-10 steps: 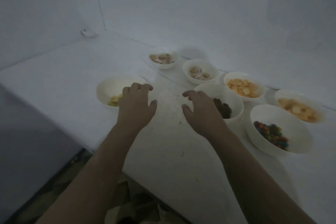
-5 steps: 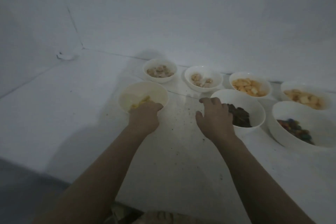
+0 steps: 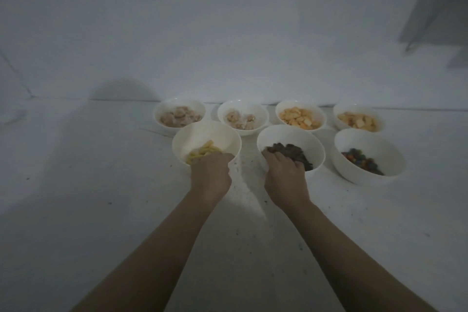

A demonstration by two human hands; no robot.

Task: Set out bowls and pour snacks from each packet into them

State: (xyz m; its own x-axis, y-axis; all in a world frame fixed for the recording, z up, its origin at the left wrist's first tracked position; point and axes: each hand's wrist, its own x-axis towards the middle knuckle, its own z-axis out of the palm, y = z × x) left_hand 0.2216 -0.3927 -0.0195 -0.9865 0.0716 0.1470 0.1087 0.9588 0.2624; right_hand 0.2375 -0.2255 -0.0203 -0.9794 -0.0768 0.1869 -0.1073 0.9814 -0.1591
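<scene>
Several white bowls stand in two rows on the white table (image 3: 101, 185). In the front row, my left hand (image 3: 210, 175) grips the near rim of the bowl of yellow sticks (image 3: 202, 132). My right hand (image 3: 283, 175) grips the near rim of the bowl of dark brown snacks (image 3: 291, 132), its fingers curled over the edge. A bowl of coloured candies (image 3: 367, 142) sits to the right, untouched. No packet is in sight.
The back row, against the white wall, has two bowls of pale brown pieces (image 3: 162, 111) (image 3: 224, 114) and two of orange-yellow pieces (image 3: 279, 110) (image 3: 338, 113). Crumbs dot the table between my hands. A dark grey object (image 3: 435, 7) hangs at the upper right.
Both hands moved forward from the table top to the near rims of the two front bowls and closed on them. The view swung to face the bowls head-on.
</scene>
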